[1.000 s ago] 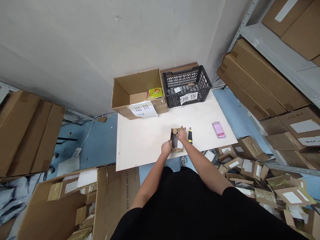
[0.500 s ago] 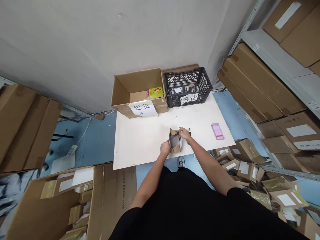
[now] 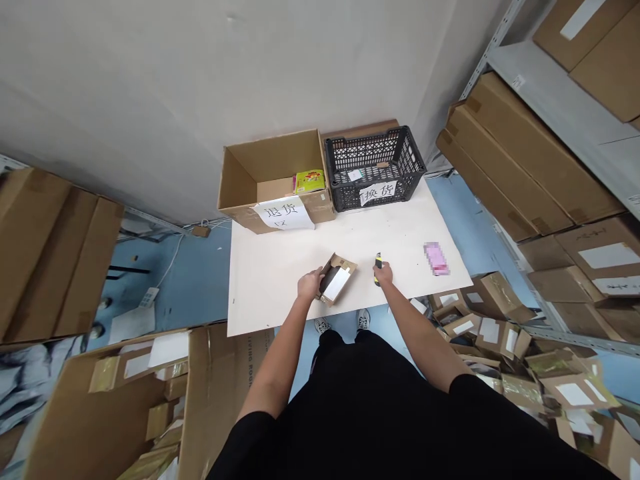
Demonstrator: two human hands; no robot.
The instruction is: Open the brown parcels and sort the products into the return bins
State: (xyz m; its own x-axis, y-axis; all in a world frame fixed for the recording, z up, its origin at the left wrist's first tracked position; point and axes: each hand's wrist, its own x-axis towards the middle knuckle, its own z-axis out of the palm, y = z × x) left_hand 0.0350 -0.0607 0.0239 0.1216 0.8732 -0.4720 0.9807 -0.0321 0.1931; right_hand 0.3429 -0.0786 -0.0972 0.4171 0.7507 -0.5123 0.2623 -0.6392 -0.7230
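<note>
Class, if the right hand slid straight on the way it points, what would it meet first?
The right hand touches the small cutter. Past that comes bare table, then probably the black crate, though depth is unclear.

Small brown cardboard box (image 3: 338, 280) near the front edge of the white table (image 3: 280, 267), turned at an angle, white label on its top face. A bit to its right lies a little black-and-yellow box cutter (image 3: 378, 259); only its far end shows.

A grey wall (image 3: 150, 80) backs the white table (image 3: 280, 267); blue floor (image 3: 200, 280), metal shelving (image 3: 575, 117) holding cartons (image 3: 520, 153).
</note>
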